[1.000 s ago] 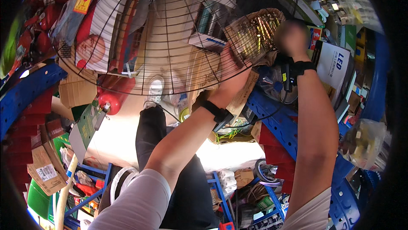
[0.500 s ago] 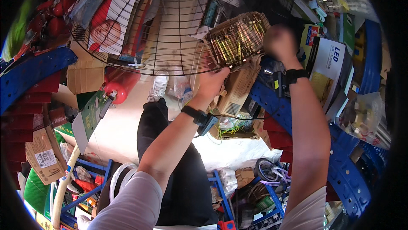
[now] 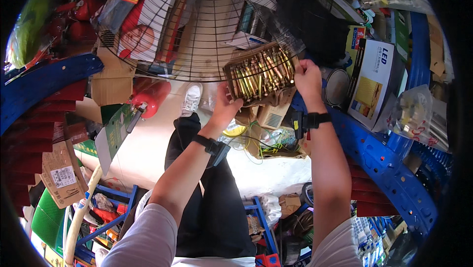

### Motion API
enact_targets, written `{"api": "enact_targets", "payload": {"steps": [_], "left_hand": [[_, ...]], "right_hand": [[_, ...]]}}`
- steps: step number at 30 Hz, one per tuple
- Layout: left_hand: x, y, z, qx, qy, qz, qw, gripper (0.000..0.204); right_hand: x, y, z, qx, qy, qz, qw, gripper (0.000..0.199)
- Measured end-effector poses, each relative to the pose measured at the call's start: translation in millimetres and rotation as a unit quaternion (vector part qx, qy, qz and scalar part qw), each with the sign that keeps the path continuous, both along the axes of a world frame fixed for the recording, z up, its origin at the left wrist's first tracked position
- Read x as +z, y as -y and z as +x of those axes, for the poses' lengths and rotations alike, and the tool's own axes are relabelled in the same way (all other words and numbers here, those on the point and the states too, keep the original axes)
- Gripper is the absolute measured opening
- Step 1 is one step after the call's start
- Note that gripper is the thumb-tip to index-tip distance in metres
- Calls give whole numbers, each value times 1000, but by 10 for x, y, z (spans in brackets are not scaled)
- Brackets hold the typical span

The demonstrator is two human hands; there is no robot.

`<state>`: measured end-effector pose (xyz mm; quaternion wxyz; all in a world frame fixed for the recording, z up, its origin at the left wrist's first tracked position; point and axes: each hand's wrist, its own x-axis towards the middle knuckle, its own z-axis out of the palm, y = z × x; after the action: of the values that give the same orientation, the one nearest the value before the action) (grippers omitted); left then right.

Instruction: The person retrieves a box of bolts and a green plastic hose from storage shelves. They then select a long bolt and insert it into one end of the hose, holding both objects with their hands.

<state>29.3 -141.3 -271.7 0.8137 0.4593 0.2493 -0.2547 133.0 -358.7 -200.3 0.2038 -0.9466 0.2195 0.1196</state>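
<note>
An open cardboard box [image 3: 265, 99] full of yellowish metal bolts [image 3: 260, 75] is held tilted in front of me. My left hand [image 3: 227, 110] grips its near left corner, thumb over the edge, with the other fingers partly hidden by the box. At the right end my right hand [image 3: 308, 78] pinches the box's edge or flap. A large round wire grille [image 3: 197, 80] hangs just beyond, its wires crossing over the box's far left part.
A blue shelf beam [image 3: 364, 141] runs along the right, with a white printed box [image 3: 373, 82] on it. To the left are a red fire extinguisher [image 3: 152, 98] and a cardboard carton [image 3: 112, 84]. Below the held box, an open carton [image 3: 278, 153] contains thin yellow-green wires.
The box of bolts has come nearer and left, partly out from behind the grille. My right hand has moved left and down onto its right end; my left hand has shifted slightly left and down.
</note>
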Motion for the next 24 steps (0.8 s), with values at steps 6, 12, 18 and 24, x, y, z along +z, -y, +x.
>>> {"api": "enact_targets", "payload": {"steps": [6, 12, 18, 24], "left_hand": [[191, -283, -260, -41, -5, -17, 999, 63], [270, -524, -472, -114, -16, 11, 993, 66], [114, -553, -513, -215, 68, 79, 971, 61], [145, -388, -342, -299, 89, 109, 944, 63]], "right_hand": [[75, -325, -496, 19, 27, -44, 998, 11], [138, -448, -1085, -39, 43, 10, 998, 9], [149, -401, -1713, -136, 49, 61, 988, 8], [-33, -294, -1968, -225, 87, 82, 967, 11]]}}
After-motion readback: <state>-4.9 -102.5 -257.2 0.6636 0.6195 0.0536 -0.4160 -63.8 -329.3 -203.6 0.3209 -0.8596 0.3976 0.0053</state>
